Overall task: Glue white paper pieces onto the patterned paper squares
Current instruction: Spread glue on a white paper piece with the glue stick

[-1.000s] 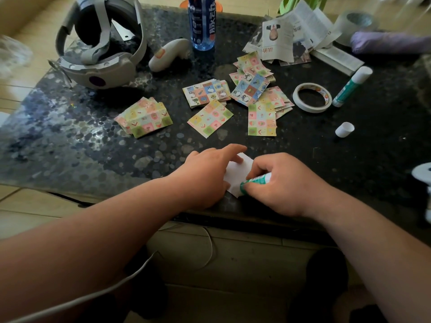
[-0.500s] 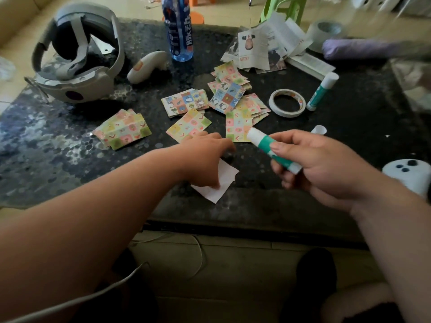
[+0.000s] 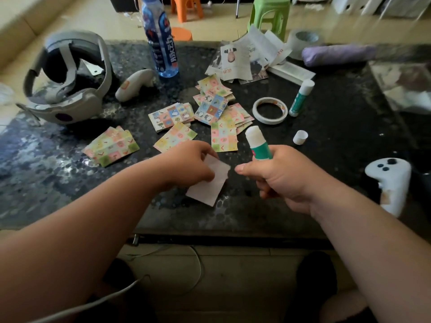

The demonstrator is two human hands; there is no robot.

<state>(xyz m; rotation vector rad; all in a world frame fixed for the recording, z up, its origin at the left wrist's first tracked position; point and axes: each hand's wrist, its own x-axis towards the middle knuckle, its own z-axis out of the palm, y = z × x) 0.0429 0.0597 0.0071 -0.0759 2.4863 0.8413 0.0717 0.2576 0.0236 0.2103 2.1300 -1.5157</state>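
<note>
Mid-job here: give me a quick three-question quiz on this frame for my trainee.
1. True or false: the glue stick in the right hand is capped.
2. Which hand pinches the white paper piece?
3. Fill in: the second glue stick lies beside the ____ roll.

Key: 1 false, its white tip is bare; 2 the left hand; 3 tape roll.

Blue bottle [image 3: 161, 43] label — white characters "脉动"; leaflet [image 3: 235, 64] print illegible
</note>
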